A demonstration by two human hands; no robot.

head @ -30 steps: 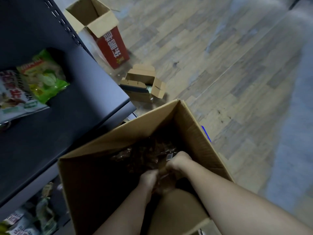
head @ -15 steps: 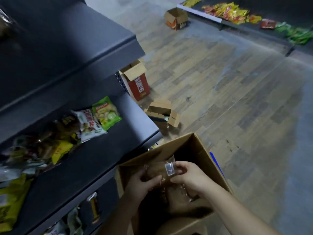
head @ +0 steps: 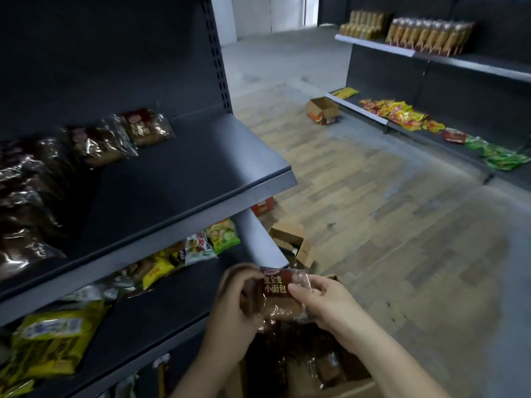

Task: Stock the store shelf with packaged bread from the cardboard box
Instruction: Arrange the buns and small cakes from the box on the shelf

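Head view: the left hand point(head: 230, 308) and right hand point(head: 324, 303) grip a bread packet point(head: 280, 291) by its sides just above the cardboard box point(head: 355, 389); it looks light, squashy and slick-wrapped, best held gently by its edges.

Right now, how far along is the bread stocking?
Partly done. A row of bread packs already lies along the back of the upper shelf. In hand: the left hand and right hand hold one pack above the cardboard box. Left: more packs show inside the box, and the shelf's front and right end are bare.
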